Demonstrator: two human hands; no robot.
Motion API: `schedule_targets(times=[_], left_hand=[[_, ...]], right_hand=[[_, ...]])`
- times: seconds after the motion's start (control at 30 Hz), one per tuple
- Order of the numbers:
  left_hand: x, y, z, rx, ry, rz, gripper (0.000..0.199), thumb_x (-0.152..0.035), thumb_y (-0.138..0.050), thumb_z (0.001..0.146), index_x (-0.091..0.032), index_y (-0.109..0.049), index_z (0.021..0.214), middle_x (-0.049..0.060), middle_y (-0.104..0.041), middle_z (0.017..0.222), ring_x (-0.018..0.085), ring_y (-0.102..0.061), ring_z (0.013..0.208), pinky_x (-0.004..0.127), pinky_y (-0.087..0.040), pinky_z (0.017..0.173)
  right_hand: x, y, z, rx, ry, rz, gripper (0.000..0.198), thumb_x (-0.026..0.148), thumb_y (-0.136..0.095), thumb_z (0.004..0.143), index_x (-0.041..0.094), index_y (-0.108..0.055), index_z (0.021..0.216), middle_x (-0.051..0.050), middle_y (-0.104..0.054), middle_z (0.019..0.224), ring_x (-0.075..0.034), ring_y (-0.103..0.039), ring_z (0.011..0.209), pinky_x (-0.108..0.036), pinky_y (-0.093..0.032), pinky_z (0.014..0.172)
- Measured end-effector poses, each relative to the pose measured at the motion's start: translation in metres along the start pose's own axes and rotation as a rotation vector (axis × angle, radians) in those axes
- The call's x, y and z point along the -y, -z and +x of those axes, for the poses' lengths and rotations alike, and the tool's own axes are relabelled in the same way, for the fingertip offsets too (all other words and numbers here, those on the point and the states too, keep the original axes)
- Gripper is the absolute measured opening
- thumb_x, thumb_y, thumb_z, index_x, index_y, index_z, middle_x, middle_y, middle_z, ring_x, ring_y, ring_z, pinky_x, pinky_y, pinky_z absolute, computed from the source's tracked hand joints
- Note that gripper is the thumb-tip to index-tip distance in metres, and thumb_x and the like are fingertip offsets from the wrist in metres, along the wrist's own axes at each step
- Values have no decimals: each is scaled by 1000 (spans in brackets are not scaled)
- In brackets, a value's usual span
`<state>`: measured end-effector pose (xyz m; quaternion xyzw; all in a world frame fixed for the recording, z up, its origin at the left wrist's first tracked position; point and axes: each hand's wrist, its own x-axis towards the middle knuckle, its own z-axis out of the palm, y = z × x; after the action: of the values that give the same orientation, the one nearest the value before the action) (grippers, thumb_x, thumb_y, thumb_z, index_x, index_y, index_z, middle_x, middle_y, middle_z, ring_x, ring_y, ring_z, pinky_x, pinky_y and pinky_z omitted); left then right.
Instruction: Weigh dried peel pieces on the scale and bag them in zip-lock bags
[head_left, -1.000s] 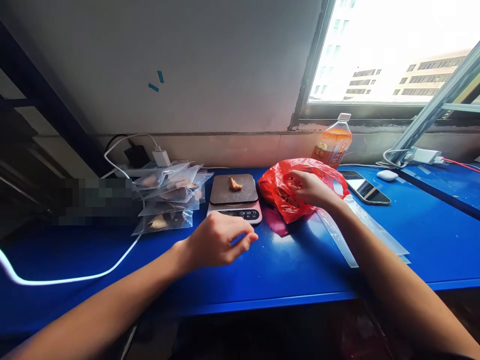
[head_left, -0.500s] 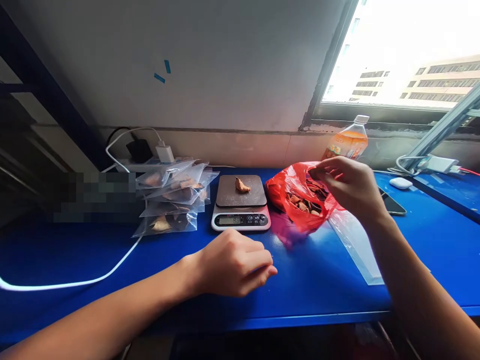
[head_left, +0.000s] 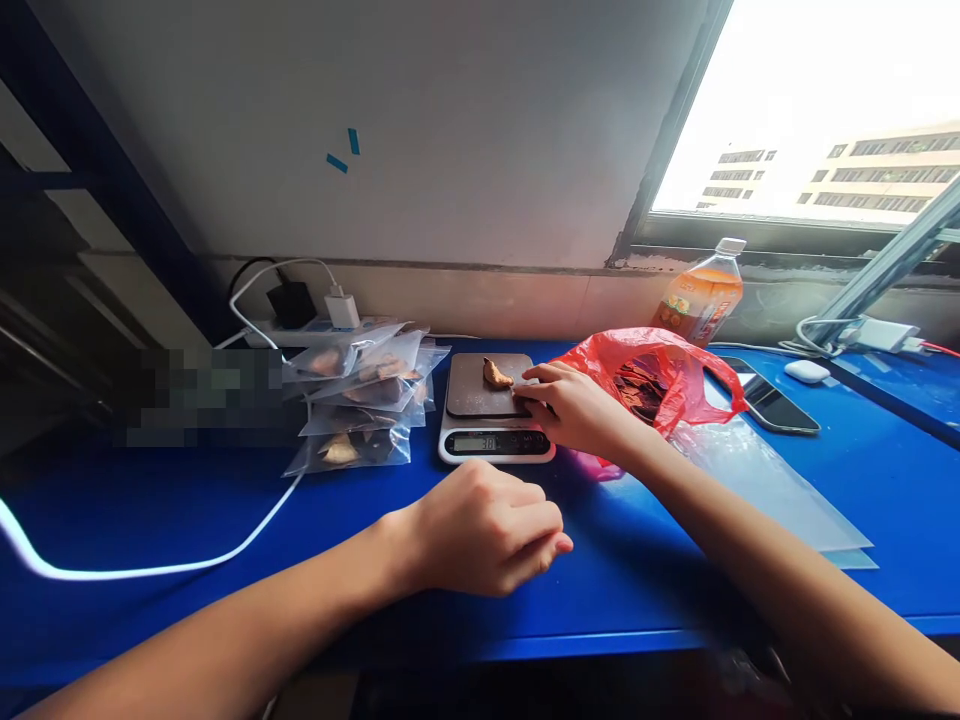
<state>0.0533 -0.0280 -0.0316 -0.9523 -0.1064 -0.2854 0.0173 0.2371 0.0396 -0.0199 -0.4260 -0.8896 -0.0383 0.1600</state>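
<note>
A kitchen scale (head_left: 484, 440) stands on the blue table, its display lit. On its grey plate lies a curled, tan dried slice (head_left: 498, 375). My right hand (head_left: 574, 405) reaches over the plate's right edge with fingers bent together beside that slice; whatever is between the fingertips is too small to make out. Closed in a fist, my left hand (head_left: 491, 530) rests in front of the scale, and nothing sticks out of it. Just right of the scale, an open red plastic bag (head_left: 690, 375) holds dark dried pieces (head_left: 637, 390), partly behind my right hand.
Filled zip bags (head_left: 360, 400) are stacked left of the scale. Flat clear bags (head_left: 780, 490) and a phone (head_left: 772, 395) lie to the right. Behind the red bag stands a drink bottle (head_left: 701, 295). A white cable (head_left: 187, 565) curves across the table's left side.
My right hand has moved left from the red bag to the scale's plate. The scale's display reading has changed. My left hand stays closed in front of the scale.
</note>
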Motion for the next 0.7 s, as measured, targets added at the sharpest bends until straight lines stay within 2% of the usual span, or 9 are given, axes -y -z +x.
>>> schedule_targets(times=[0.17, 0.3, 0.43, 0.6, 0.7], left_hand=[[-2, -2, 0, -19, -23, -4, 27, -20, -47, 90, -15, -62, 68, 0, -58, 56, 12, -49, 46, 27, -35, 42], [-2, 2, 1, -30, -27, -9, 27, -19, -47, 90, -15, -62, 68, -1, -57, 56, 12, -48, 47, 26, -36, 43], [-8, 6, 2, -53, -55, 19, 28, -18, -47, 90, -15, -61, 66, -1, -54, 54, 12, -46, 45, 27, -33, 42], [-14, 9, 3, -78, -89, 31, 30, -18, -48, 89, -15, -59, 61, -1, -52, 51, 11, -44, 43, 29, -28, 41], [-15, 10, 3, -83, -88, 40, 31, -18, -47, 89, -15, -58, 60, -2, -51, 50, 11, -44, 43, 29, -28, 40]], right_hand=[[1, -5, -6, -70, 1, -77, 29, 26, -45, 94, 16, -73, 97, -10, -55, 94, -18, -52, 79, -31, -43, 77], [5, -14, -5, -161, -57, -132, 30, 24, -41, 96, 15, -63, 115, -10, -56, 94, -18, -52, 76, -30, -42, 73], [12, -20, -6, -191, -160, -117, 22, 20, -40, 95, 14, -60, 101, -8, -59, 90, -15, -51, 67, -26, -37, 60], [18, -17, -7, -127, -17, -42, 22, 15, -44, 92, 15, -65, 87, -6, -60, 90, -12, -54, 69, -23, -40, 63], [19, -14, -7, -95, -10, 5, 28, 20, -44, 95, 16, -69, 83, -6, -63, 86, -13, -58, 73, -24, -42, 68]])
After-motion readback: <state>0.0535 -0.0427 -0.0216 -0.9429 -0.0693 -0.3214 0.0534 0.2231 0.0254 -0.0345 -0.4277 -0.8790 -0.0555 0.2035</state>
